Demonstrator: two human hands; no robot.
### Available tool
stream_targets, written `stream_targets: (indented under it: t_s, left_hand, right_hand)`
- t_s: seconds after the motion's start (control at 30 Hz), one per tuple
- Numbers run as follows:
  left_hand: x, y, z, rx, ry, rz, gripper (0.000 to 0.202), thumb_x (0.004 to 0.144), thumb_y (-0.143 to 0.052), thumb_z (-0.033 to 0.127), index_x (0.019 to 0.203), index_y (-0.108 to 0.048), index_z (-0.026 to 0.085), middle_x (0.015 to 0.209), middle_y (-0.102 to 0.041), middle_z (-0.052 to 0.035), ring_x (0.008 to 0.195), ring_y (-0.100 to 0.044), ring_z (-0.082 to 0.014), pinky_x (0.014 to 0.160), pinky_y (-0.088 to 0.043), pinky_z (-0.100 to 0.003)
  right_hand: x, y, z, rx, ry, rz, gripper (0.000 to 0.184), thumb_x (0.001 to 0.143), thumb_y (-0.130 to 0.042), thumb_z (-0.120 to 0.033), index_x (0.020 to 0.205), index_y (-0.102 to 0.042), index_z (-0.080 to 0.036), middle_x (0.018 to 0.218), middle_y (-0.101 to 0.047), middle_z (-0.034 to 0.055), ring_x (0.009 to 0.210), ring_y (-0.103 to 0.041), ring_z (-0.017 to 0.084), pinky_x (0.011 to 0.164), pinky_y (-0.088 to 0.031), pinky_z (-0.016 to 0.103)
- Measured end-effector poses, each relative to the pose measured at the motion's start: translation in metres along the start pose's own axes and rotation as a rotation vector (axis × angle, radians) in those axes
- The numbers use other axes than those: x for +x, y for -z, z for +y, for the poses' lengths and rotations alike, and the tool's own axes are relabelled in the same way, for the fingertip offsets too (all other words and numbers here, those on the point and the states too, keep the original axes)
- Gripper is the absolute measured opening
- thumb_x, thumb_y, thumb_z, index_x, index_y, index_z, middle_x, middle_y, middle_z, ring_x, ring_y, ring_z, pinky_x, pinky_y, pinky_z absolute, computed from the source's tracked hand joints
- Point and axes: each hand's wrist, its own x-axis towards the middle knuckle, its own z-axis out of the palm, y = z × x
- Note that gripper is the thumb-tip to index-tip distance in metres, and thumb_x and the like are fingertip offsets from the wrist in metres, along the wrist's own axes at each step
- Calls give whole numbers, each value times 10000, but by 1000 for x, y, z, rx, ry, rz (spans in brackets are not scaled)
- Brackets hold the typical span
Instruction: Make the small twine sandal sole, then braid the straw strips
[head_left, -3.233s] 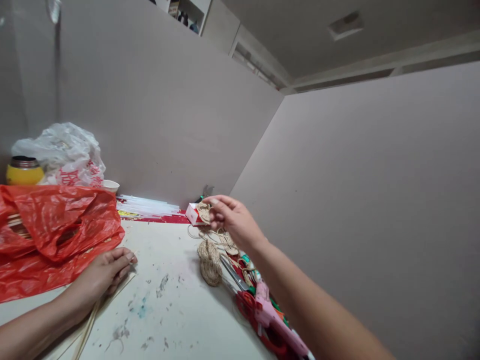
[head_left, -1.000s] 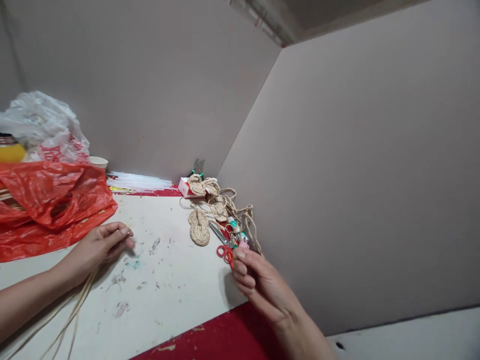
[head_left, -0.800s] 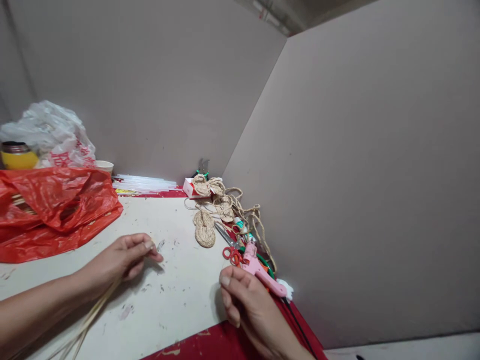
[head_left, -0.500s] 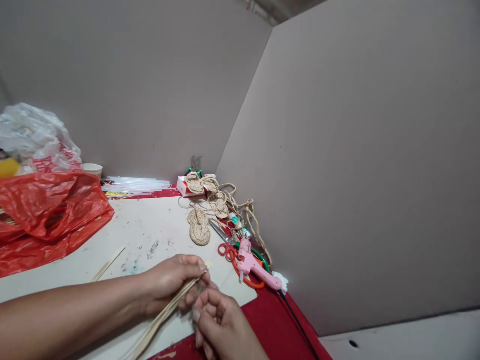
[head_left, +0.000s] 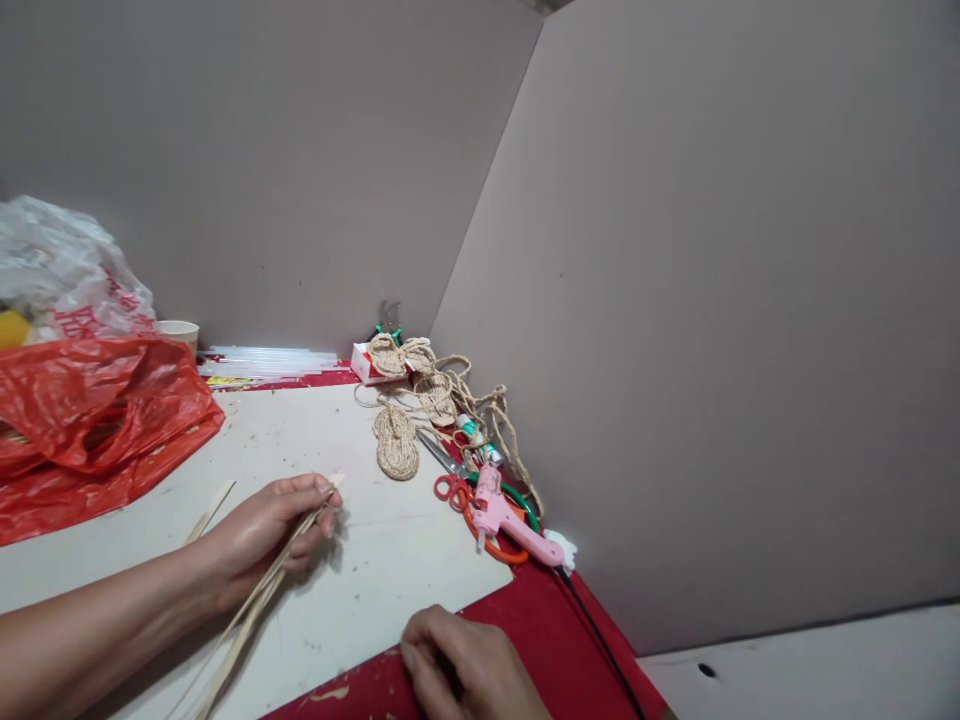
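My left hand (head_left: 262, 525) is closed over the white board, pinching a bundle of pale dried fibre strips (head_left: 251, 620) near their tips. The strips trail down past the wrist towards the lower edge of the view. Lower right, above the red tabletop, my right hand (head_left: 476, 665) has its fingers curled in; whether anything is between them is hidden. A braided straw sole-shaped piece (head_left: 396, 442) lies on the board beyond both hands. A few more pale strips (head_left: 210, 512) lie behind my left hand.
A pink glue gun (head_left: 514, 525) rests on red-handled scissors (head_left: 450, 485) and an orange-and-green ring. Braided straw cord and soles (head_left: 435, 395) are heaped by the partition. A red plastic bag (head_left: 112, 430), a paper cup (head_left: 178, 333) and glue sticks (head_left: 270, 362) stand left.
My left hand has moved left with the fibre strips. My right hand has separated from it and come down over the red tabletop.
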Motion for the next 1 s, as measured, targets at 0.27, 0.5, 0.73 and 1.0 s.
stream_targets:
  t_s: [0.27,0.5,0.73,1.0]
  left_hand:
    - [-22,17,5,-4,-7,80,146,796,-599,270,739,-575,137,639,-543,6,394,-255,-16,355,-170,-150]
    - [-35,28,19,55,-57,206,202,724,-669,343,737,-578,163,605,-516,18,395,-258,-28,357,-191,-153]
    - [-68,39,35,344,-99,328,380,719,-611,531,603,-614,170,487,-480,-5,414,-274,-71,382,-256,-193]
    - [-96,72,32,302,-55,328,276,780,-604,417,674,-554,167,531,-523,11,380,-239,-37,381,-146,-186]
  right_hand:
    - [-11,41,28,-173,-60,280,189,899,-432,-291,906,-600,-206,795,-690,71,681,-642,183,629,-480,258]
    - [-6,64,45,-326,-117,380,225,893,-447,-359,947,-613,-216,940,-706,92,781,-670,220,663,-510,302]
    - [-2,59,38,-339,-77,294,217,899,-437,-346,935,-614,-225,911,-709,73,774,-670,207,646,-517,287]
    - [-8,76,54,-395,17,430,230,843,-528,-427,927,-649,-250,862,-736,60,674,-695,206,564,-542,263]
